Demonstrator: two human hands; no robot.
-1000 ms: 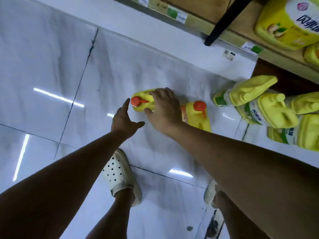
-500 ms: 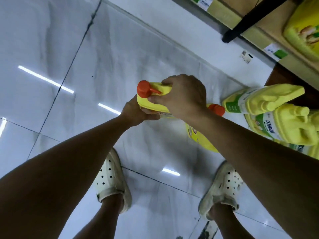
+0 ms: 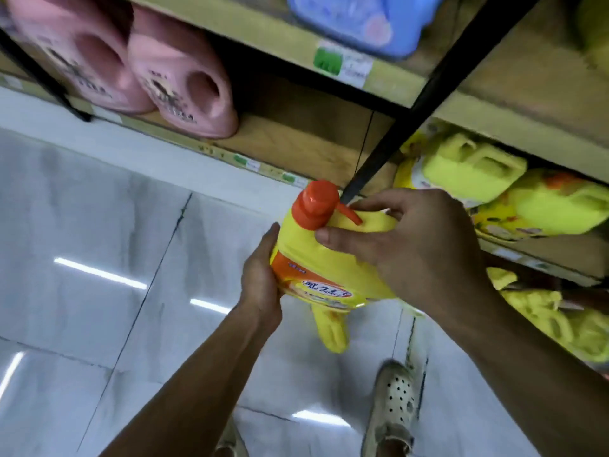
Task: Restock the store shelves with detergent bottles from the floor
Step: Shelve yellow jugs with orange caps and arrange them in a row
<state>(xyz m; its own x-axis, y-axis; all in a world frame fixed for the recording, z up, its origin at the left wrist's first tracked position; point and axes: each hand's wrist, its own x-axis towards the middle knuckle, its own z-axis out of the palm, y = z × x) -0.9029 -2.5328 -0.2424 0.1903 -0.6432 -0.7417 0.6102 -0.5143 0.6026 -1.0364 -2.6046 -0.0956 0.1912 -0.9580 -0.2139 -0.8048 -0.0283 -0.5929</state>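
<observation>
Light: bright and even from overhead, strip lamps mirrored on the floor (image 3: 82, 209).
Glare: those white bars are blown out, near left and centre.
Shadow: a soft dark patch under the arms (image 3: 197, 390), and it's dim deep in the shelf (image 3: 280, 37).
Blur: pink jugs (image 3: 178, 84), blue jug (image 3: 359, 24) and yellow jugs (image 3: 471, 166) smeared, print unreadable.
Sharpest: the bottle (image 3: 316, 258), centre.
Distortion: the post (image 3: 438, 77) and shelf slant, and the arms swell near the camera.

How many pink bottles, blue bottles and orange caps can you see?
Pink bottles: 2
Blue bottles: 1
Orange caps: 1
Total: 4
</observation>
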